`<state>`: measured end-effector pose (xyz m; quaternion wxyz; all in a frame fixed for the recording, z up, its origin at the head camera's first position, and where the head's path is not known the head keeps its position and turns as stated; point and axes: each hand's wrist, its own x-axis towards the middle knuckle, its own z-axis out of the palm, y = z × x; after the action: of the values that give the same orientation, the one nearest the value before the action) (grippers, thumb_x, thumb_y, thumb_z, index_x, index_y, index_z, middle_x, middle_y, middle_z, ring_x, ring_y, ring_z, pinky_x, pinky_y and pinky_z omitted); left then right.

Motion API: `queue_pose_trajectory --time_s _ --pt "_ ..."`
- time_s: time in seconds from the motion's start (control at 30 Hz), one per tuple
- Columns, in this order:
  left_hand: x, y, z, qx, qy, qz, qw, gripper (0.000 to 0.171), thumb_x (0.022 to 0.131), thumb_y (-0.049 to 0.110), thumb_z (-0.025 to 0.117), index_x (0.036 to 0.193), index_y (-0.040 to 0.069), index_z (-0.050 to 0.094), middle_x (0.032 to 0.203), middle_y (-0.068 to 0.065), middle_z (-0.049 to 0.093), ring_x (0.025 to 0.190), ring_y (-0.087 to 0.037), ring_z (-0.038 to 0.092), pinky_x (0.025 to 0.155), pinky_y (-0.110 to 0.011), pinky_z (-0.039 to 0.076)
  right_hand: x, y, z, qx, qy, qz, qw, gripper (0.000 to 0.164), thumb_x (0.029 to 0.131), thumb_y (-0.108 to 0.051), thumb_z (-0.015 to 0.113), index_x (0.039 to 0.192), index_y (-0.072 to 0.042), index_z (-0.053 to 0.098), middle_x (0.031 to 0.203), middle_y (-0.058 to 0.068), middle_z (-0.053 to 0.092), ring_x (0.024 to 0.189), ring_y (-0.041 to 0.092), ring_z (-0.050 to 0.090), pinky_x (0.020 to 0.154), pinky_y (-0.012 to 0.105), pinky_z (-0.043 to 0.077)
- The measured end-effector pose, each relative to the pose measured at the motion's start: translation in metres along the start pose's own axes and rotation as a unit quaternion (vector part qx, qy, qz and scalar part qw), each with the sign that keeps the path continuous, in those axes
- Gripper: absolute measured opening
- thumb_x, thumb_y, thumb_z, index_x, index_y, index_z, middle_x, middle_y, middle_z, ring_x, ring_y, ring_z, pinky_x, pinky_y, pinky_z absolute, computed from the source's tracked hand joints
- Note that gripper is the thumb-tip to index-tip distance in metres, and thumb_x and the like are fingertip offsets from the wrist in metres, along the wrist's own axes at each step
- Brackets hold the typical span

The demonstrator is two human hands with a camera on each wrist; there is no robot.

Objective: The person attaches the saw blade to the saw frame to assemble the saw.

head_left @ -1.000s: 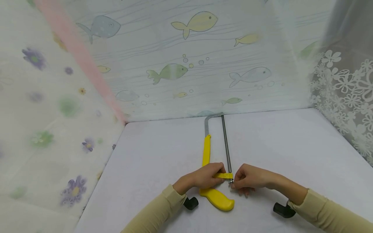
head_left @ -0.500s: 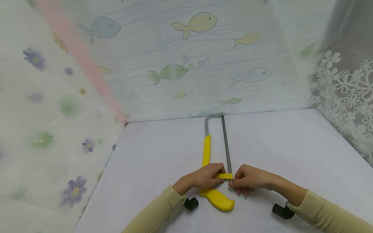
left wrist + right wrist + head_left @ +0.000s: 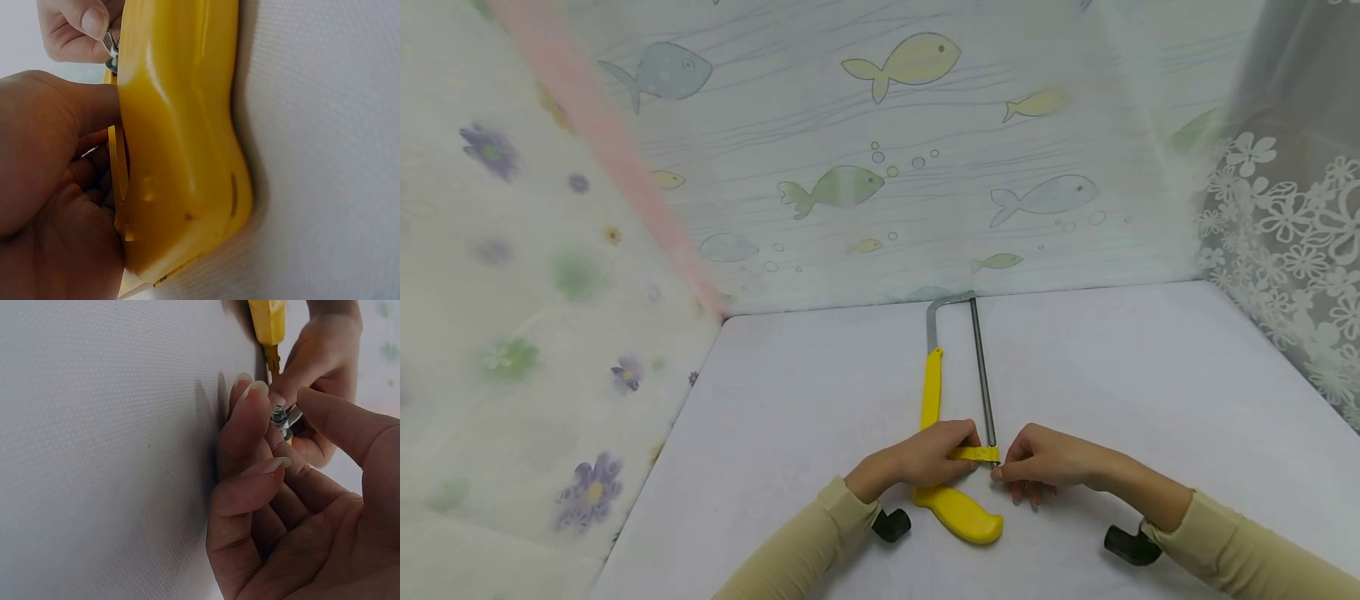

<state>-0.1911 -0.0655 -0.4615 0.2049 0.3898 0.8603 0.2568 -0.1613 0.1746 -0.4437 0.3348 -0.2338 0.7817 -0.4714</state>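
Observation:
A hacksaw lies on the white table, with a yellow frame (image 3: 931,387), a grey blade (image 3: 981,367) along its right side and a yellow handle (image 3: 961,515) towards me. My left hand (image 3: 934,454) grips the frame just above the handle, fingers around the short yellow arm (image 3: 976,453) at the blade's near end. With thumb and forefinger my right hand (image 3: 1047,458) pinches the small metal wing nut (image 3: 295,414) on the threaded bolt (image 3: 279,416) there. In the left wrist view the wing nut (image 3: 111,45) shows under the right thumb, partly hidden.
The white-covered table (image 3: 812,392) reaches back to a fish-print curtain (image 3: 850,125). A flower-print curtain (image 3: 550,292) hangs at the left, and a lace one (image 3: 1292,208) at the right. A black wrist mount (image 3: 1131,546) sits under the right sleeve, another (image 3: 892,525) under the left.
The right fingertips have shifted slightly at the wing nut, which showed in the head view a second ago and is now mostly covered. The left hand and the hacksaw have stayed in place.

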Motion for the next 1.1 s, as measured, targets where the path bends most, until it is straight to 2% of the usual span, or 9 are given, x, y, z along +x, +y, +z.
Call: queue_pose_trajectory --time_s 0.63,0.83,1.1 --pt "0.0002 0.0005 0.0001 0.001 -0.004 -0.005 1.0 0.013 0.102 0.018 0.064 0.112 0.014 0.057 0.104 0.008 0.061 0.089 -0.005 0.051 0.083 -0.015 0.045 -0.0074 0.0054 -0.0047 -0.003 -0.004 -0.017 1.0 0.023 0.099 -0.015 0.065 0.083 0.0 0.071 0.067 0.008 0.064 0.053 0.015 0.051 0.045 0.02 0.035" --pt "0.0006 0.0008 -0.0008 -0.005 -0.005 -0.009 0.9999 0.013 0.102 0.018 0.064 0.113 0.014 0.057 0.104 0.008 0.061 0.089 -0.005 0.051 0.084 -0.016 0.045 -0.0048 0.0044 -0.0038 0.001 -0.009 -0.019 1.0 0.024 0.098 -0.019 0.068 0.082 -0.001 0.074 0.066 0.009 0.065 0.052 0.014 0.05 0.045 0.02 0.034" --pt "-0.0001 0.0017 -0.0003 -0.003 -0.007 -0.012 0.9999 0.013 0.103 0.018 0.064 0.113 0.015 0.057 0.105 0.008 0.062 0.09 -0.005 0.052 0.085 -0.016 0.045 -0.0008 0.0032 0.0012 0.003 -0.009 -0.006 1.0 0.033 0.098 -0.028 0.068 0.079 -0.002 0.075 0.067 0.009 0.068 0.051 0.011 0.052 0.045 0.02 0.035"
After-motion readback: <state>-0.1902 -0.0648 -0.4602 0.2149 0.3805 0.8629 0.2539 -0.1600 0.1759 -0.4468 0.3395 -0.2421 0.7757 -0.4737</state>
